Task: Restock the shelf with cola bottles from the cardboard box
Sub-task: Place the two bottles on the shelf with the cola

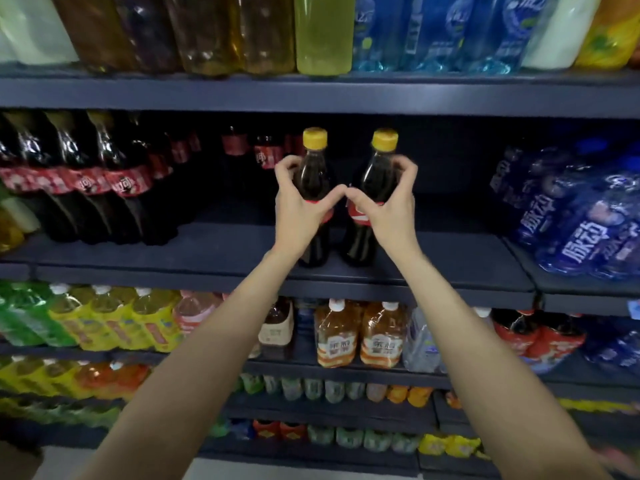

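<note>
Head view: I have two cola bottles side by side in front of me, both upright with their bases on the dark blue shelf (207,251), near its front edge. My left hand (301,211) is wrapped around the left cola bottle (313,178) at its red label, fingers curled round its left side and thumb across the front. My right hand (388,209) grips the right cola bottle (375,174) the same way, fingers curled over its right shoulder and thumb pointing inward. My two thumbs nearly meet in the gap between the bottles. Both carry yellow caps and stand slightly apart. Farther left on the same shelf stands a row of larger cola bottles (100,181), and to the right a pack of blue-labelled bottles (581,223) sits well apart.
</note>
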The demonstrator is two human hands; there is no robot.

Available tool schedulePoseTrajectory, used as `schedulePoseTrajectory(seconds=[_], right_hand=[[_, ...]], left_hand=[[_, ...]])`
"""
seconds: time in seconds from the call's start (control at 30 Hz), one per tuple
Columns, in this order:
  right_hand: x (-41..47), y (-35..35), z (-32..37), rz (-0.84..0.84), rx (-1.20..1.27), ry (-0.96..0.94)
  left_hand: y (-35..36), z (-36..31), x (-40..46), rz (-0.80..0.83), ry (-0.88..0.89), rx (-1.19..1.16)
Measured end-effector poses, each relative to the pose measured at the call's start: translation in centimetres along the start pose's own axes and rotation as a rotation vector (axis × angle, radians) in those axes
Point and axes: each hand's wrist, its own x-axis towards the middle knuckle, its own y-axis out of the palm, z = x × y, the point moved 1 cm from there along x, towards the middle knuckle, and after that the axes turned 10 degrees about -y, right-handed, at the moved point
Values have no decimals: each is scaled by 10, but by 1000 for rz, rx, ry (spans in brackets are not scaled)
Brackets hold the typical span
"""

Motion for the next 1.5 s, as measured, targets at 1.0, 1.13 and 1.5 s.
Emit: schedulePoseTrajectory(seconds=[1.0, 1.13, 1.5], right_hand=[[91, 82, -152, -13, -183, -20], [88, 79, -154, 48, -210, 67], [53, 41, -117, 288, -415, 378]], left_hand=[[63, 91, 92, -135, -91, 483], [57, 89, 90, -55, -127, 461], [15, 49, 41, 211, -380, 237]])
